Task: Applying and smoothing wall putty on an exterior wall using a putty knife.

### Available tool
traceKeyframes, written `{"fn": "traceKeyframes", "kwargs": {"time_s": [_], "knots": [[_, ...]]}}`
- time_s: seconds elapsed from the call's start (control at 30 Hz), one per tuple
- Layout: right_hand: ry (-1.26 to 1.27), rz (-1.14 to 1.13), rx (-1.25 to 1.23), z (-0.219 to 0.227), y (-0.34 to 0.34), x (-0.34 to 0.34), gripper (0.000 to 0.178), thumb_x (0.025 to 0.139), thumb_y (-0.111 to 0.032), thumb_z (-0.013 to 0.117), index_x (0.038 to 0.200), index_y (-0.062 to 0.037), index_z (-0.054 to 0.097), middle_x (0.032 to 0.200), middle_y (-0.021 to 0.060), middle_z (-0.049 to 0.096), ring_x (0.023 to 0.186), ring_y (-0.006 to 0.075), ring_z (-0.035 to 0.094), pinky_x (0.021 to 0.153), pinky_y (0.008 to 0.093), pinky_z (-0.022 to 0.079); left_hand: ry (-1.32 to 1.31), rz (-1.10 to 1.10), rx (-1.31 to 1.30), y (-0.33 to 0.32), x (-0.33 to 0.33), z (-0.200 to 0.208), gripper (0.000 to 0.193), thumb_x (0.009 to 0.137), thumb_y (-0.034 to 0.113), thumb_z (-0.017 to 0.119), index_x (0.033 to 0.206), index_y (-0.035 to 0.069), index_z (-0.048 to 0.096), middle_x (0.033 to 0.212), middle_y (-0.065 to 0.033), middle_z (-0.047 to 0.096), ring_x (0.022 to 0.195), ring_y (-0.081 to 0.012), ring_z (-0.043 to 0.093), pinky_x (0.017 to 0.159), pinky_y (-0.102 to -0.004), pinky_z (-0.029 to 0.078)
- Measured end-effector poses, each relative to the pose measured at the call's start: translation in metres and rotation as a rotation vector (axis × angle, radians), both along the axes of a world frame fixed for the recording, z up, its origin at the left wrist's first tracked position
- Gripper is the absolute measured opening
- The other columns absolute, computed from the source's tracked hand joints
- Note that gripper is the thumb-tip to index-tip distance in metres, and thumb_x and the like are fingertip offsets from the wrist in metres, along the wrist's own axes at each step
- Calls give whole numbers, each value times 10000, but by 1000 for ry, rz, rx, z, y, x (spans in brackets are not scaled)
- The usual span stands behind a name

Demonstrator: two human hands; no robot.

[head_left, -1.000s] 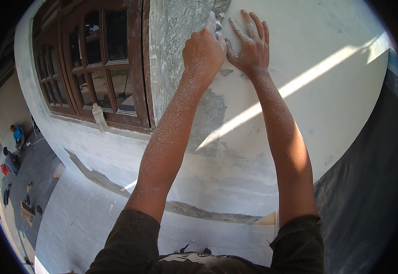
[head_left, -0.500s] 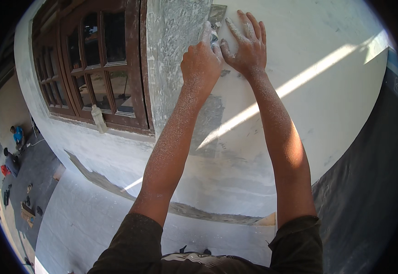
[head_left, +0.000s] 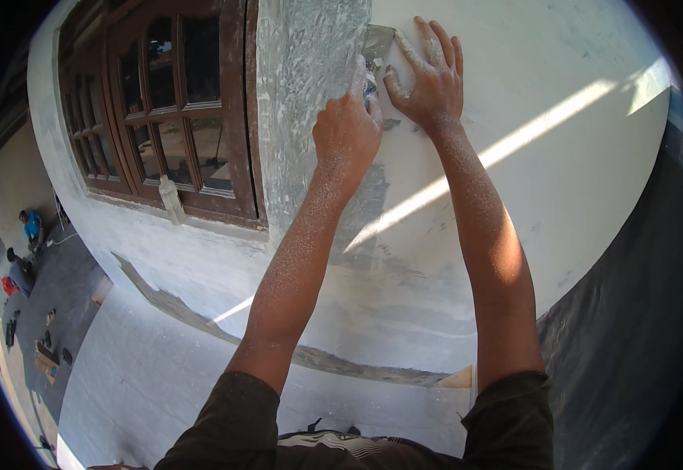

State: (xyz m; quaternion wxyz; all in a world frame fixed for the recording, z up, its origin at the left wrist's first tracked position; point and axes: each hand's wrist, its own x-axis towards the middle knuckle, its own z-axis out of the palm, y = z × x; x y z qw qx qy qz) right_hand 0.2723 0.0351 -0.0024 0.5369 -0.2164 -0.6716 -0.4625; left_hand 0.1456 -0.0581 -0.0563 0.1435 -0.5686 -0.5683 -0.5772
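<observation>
Dark cloth sleeves sit nearest; the left hand keeps a closed grip around a metal scraper at the rough grey wall strip; the right hand, empty, spreads beside the blade. Farther off: bottle, brown window, two people.

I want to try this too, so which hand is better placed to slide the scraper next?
Probably the left hand: it grips the scraper. The right hand is spread open close by, with no tool showing in it.
</observation>
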Motion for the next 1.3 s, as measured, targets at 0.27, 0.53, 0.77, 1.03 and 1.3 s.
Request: {"fn": "traceKeyframes", "kwargs": {"time_s": [0.27,0.53,0.77,1.03,1.3], "knots": [[-2,37,6,1,0,0,548,825,-327,699,1351,-177,670,1576,83,451,1501,288,327,1263,495,171,8,6,74,1,-3,11,535,981,260,580,1491,114,505,1045,-284,717,989,-463,694,906,-545,545],[14,44,40,2,6,-1,534,833,-278,686,1351,-149,667,1557,85,478,1491,288,354,1263,500,181,114,16,129,11,-11,25,639,965,247,599,1562,143,398,916,-262,718,874,-440,723,773,-547,588],[29,12,46,0,11,0,499,865,-232,646,1350,-115,658,1546,103,489,1487,295,363,1262,504,187,2,-36,39,0,-4,-8,525,973,249,595,1474,112,519,1049,-285,714,999,-471,687,909,-563,539],[33,8,75,0,12,-1,475,890,-194,617,1356,-112,649,1541,106,491,1477,292,380,1258,500,207,116,59,100,6,-7,0,610,975,218,601,1547,113,417,904,-252,728,845,-415,736,742,-529,599],[41,13,70,1,12,-1,468,899,-178,594,1360,-113,647,1547,98,483,1478,281,378,1257,498,210,32,-26,48,-2,0,9,573,964,220,608,1510,107,477,1028,-290,715,974,-465,694,888,-539,549]]}}
